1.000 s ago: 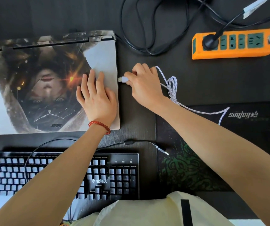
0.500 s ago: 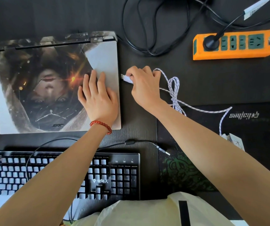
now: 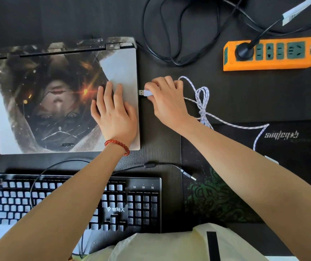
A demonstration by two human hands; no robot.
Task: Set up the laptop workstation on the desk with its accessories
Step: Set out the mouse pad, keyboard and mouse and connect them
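A red bead bracelet [image 3: 117, 145] circled one wrist, a pale yellow garment [image 3: 169, 247] with a black stripe filled the bottom edge, and a white tag [image 3: 299, 10] hung on a black cord.

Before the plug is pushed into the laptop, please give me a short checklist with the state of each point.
1. Laptop held steady by the left hand flat on the lid: ok.
2. White plug pinched firmly in the right hand: ok.
3. Plug tip points at the laptop's right edge: ok.
4. Plug lines up with a port: cannot tell, port is hidden.
5. White cable free of tangles: not ok, it is knotted.
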